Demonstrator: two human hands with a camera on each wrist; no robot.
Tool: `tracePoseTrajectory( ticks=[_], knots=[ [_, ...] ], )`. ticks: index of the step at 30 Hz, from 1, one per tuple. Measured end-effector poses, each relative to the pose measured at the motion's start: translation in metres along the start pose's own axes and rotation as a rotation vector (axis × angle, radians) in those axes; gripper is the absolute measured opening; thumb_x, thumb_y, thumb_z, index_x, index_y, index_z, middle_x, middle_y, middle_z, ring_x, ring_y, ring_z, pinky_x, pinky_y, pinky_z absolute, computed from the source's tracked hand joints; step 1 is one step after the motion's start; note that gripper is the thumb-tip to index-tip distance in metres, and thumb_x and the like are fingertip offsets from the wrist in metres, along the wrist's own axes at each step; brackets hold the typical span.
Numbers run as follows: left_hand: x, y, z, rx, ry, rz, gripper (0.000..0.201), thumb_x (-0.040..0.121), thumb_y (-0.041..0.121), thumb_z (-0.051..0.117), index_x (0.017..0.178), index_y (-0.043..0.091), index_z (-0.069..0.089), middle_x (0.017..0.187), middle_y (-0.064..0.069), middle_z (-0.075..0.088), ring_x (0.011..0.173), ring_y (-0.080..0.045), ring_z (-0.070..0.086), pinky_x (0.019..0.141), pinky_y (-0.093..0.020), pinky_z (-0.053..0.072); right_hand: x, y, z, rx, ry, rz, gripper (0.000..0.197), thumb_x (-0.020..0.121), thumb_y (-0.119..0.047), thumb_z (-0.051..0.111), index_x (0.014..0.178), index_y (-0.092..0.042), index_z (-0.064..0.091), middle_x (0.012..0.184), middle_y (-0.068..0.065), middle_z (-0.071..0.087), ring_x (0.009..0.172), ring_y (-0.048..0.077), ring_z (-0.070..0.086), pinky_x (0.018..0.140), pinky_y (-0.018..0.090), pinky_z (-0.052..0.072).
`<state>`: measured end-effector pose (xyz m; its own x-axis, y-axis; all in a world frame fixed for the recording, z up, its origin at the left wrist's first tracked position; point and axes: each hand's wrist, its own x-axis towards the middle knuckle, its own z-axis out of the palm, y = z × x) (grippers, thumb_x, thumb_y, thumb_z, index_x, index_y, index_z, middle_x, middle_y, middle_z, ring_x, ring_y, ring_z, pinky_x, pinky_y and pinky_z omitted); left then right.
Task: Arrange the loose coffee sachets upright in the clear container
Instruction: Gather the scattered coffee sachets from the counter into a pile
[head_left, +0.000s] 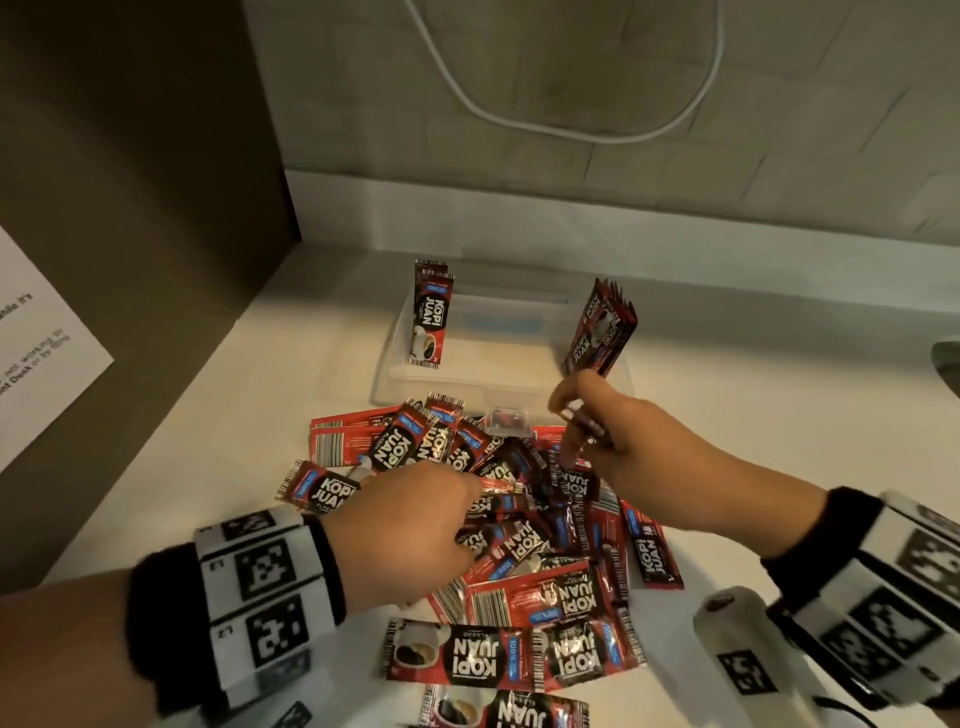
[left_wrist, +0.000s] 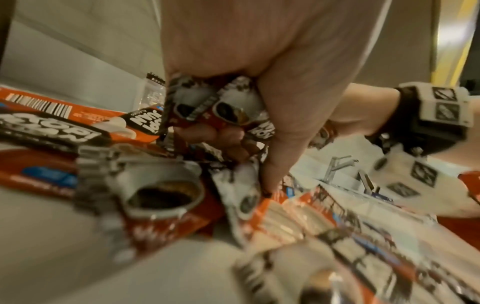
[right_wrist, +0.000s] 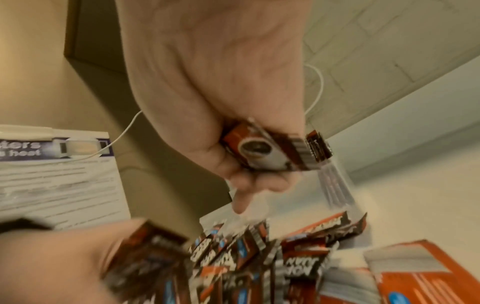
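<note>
The clear container (head_left: 519, 358) sits on the white counter (head_left: 779, 415) toward its back edge, with the loose pile of Kopi Juan sachets (head_left: 519, 545) spread just in front of it, reaching toward the counter's near edge. Inside, 2 groups already stand: one upright at the container's left wall (head_left: 432, 317), another leaning against its right wall (head_left: 602, 332).

The left hand (head_left: 405, 530) is down in the pile, fingers curled around a bunch of sachets (left_wrist: 223, 111); the left wrist view shows them bunched crookedly in the palm, not squared. The right hand (head_left: 634, 457) hovers above the pile's back edge, just before the container's front wall, with fingers and thumb clamped on a small stack of sachets (right_wrist: 272, 152).

From where I stand, the likeliest trouble is the leaning group on the right. It tilts outward over the rim, and a knock from the right hand going in could tip it out or flat. The wide bare middle of the container gives nothing to prop new sachets against, so whatever is set there may slump. The left hand's untidy bunch looks apt to shed a sachet or 2 when lifted, since these foil packets are slick and lie at different angles. Dragging that hand out could also push neighbouring sachets toward the near edge.
</note>
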<state>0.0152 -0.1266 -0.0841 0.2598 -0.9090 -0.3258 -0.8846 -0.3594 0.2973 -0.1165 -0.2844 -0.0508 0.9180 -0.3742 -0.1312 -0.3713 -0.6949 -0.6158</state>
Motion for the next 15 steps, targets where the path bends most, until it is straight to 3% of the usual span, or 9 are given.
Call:
tracePoseTrajectory(
  ticks=[2, 3, 5, 7, 10, 13, 15],
  knots=[
    [0.001, -0.003, -0.006, -0.091, -0.021, 0.003, 0.004, 0.090, 0.024, 0.057, 0.091, 0.026, 0.053, 0.079, 0.005, 0.058, 0.066, -0.010, 0.055, 0.056, -0.026, 0.044, -0.002, 0.002, 0.009, -0.082, -0.052, -0.081, 0.032, 0.088, -0.009, 0.062, 0.114, -0.024, 0.052, 0.095, -0.008, 0.060, 0.073, 0.005, 0.057, 0.059, 0.011, 0.043],
    [-0.001, -0.007, -0.013, -0.138, -0.030, -0.005, 0.009, 0.092, 0.023, 0.055, 0.086, 0.029, 0.050, 0.076, 0.005, 0.057, 0.061, -0.009, 0.053, 0.051, -0.024, 0.040, -0.002, 0.001, 0.014, -0.125, -0.069, -0.117, 0.032, 0.083, -0.014, 0.069, 0.111, -0.023, 0.056, 0.093, -0.011, 0.058, 0.077, 0.006, 0.055, 0.062, 0.009, 0.040],
    [-0.008, -0.014, -0.030, -0.176, -0.064, -0.010, 0.014, 0.092, 0.021, 0.053, 0.084, 0.030, 0.047, 0.075, 0.004, 0.057, 0.060, -0.010, 0.052, 0.051, -0.026, 0.039, -0.001, -0.003, 0.025, -0.200, -0.114, -0.165, 0.033, 0.074, -0.024, 0.078, 0.101, -0.023, 0.059, 0.091, -0.015, 0.051, 0.082, 0.007, 0.050, 0.064, 0.013, 0.037],
    [-0.017, -0.020, -0.043, -0.160, -0.139, 0.018, 0.015, 0.090, 0.019, 0.054, 0.089, 0.032, 0.047, 0.079, 0.005, 0.058, 0.065, -0.009, 0.055, 0.054, -0.026, 0.041, 0.002, -0.008, 0.037, -0.333, -0.182, -0.229, 0.043, 0.071, -0.031, 0.080, 0.106, -0.019, 0.058, 0.098, -0.011, 0.050, 0.088, 0.011, 0.048, 0.069, 0.021, 0.036],
    [-0.033, -0.015, -0.037, -0.025, -0.296, 0.095, 0.026, 0.085, 0.024, 0.061, 0.106, 0.037, 0.052, 0.094, 0.008, 0.062, 0.078, -0.004, 0.058, 0.064, -0.020, 0.047, 0.007, -0.014, 0.052, -0.512, -0.263, -0.289, 0.058, 0.072, -0.035, 0.078, 0.123, -0.020, 0.055, 0.112, -0.003, 0.055, 0.099, 0.018, 0.055, 0.079, 0.031, 0.048],
    [-0.043, -0.006, -0.014, 0.067, -0.245, 0.267, 0.045, 0.080, 0.044, 0.067, 0.122, 0.038, 0.049, 0.115, 0.018, 0.054, 0.096, 0.005, 0.049, 0.077, -0.008, 0.038, 0.013, -0.022, 0.052, -0.572, -0.219, -0.286, 0.038, 0.076, -0.033, 0.073, 0.107, -0.018, 0.057, 0.105, 0.002, 0.061, 0.096, 0.023, 0.059, 0.072, 0.033, 0.049],
    [-0.044, -0.002, 0.000, 0.110, -0.221, 0.312, 0.053, 0.084, 0.049, 0.063, 0.132, 0.035, 0.044, 0.124, 0.017, 0.043, 0.107, -0.003, 0.045, 0.082, -0.018, 0.037, 0.016, -0.022, 0.045, -0.567, -0.178, -0.279, 0.029, 0.081, -0.035, 0.069, 0.102, -0.019, 0.057, 0.103, 0.002, 0.065, 0.094, 0.023, 0.060, 0.072, 0.033, 0.049]
  ],
)
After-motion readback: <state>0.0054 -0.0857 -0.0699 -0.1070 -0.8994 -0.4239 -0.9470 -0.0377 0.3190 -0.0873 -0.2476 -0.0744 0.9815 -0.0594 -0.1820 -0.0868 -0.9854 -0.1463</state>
